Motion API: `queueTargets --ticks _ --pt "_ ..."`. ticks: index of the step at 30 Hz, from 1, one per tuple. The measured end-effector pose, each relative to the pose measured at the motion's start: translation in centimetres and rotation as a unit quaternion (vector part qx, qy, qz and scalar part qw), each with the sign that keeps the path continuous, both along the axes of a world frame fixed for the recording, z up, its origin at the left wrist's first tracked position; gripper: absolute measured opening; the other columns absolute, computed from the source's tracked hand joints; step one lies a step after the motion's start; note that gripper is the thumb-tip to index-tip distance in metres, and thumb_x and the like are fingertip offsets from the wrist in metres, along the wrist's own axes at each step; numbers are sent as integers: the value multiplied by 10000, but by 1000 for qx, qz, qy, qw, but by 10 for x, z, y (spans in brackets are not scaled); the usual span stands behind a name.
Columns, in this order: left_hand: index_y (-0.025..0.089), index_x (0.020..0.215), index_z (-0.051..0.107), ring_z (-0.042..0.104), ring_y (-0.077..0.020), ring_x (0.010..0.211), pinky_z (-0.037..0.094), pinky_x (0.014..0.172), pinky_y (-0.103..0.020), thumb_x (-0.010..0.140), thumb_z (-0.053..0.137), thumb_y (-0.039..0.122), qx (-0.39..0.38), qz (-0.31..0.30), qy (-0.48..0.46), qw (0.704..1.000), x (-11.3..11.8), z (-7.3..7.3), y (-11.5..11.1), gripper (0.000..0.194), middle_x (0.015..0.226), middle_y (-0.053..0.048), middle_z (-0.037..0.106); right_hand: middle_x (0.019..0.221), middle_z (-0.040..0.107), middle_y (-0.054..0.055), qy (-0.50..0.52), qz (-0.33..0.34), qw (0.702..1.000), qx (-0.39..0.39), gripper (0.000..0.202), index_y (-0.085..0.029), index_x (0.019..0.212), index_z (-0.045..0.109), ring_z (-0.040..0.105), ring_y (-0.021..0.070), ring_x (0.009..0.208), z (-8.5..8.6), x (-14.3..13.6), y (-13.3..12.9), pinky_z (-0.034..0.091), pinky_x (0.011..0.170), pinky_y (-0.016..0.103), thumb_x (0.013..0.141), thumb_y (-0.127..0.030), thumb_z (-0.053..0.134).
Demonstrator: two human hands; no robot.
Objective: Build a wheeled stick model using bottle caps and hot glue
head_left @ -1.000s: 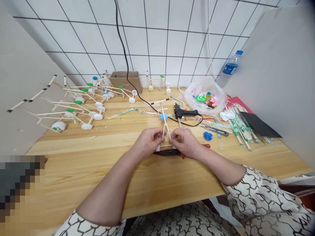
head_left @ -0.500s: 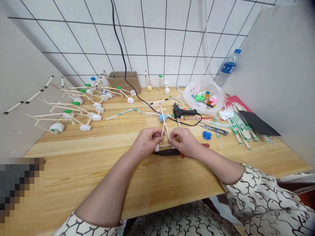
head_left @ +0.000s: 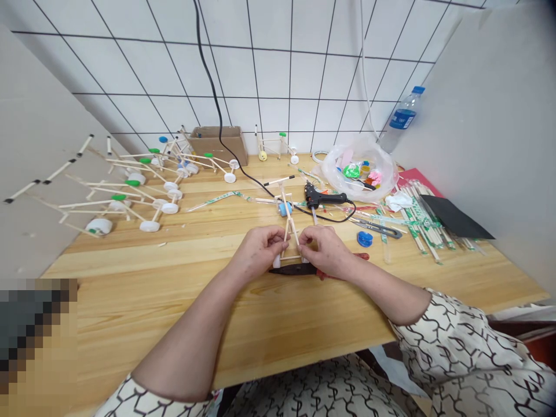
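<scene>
A small tricycle model made of wooden chopsticks [head_left: 288, 215] stands between my two hands, its black-tipped handlebar pointing away from me. It has a blue front wheel [head_left: 285, 208] and white rear wheels partly covered by my fingers. My left hand [head_left: 262, 248] pinches the left slanting stick of the frame. On the right slanting stick, my right hand [head_left: 320, 248] is closed with thumb and fingertips. Pliers [head_left: 295, 269] with red handles lie just in front of the model, partly under my right hand and wrist.
A black glue gun [head_left: 324, 197] lies behind my right hand. Right of it are a utility knife [head_left: 377, 227], a blue cap [head_left: 365, 238], wrapped chopsticks [head_left: 423, 223] and a plastic bag [head_left: 330, 168]. Several similar models [head_left: 130, 184] stand at left, near a cardboard box [head_left: 226, 145].
</scene>
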State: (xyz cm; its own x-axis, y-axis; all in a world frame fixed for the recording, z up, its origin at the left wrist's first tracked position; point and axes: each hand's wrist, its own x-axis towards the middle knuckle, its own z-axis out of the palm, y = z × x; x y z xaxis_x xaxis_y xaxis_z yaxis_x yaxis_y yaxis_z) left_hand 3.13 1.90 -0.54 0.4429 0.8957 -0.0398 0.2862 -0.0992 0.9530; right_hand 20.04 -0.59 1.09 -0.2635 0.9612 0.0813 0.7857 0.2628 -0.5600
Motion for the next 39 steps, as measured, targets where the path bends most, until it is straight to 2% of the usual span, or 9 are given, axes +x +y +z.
queueTargets --ticks 19,39 --pt "133 746 623 458 -102 516 347 482 -199 675 559 260 -23 7 5 1000 2 6 -2 158 581 13 553 617 569 -4 -9 -5 1000 -12 102 -168 617 551 480 128 631 3 -1 0 314 619 243 717 -155 548" --pt "124 742 627 500 -111 533 381 501 -203 670 558 205 7 6 7 1000 1 4 -1 127 588 11 589 655 621 8 -3 2 1000 -25 85 -162 663 590 536 138 654 4 0 0 361 644 250 730 -167 537"
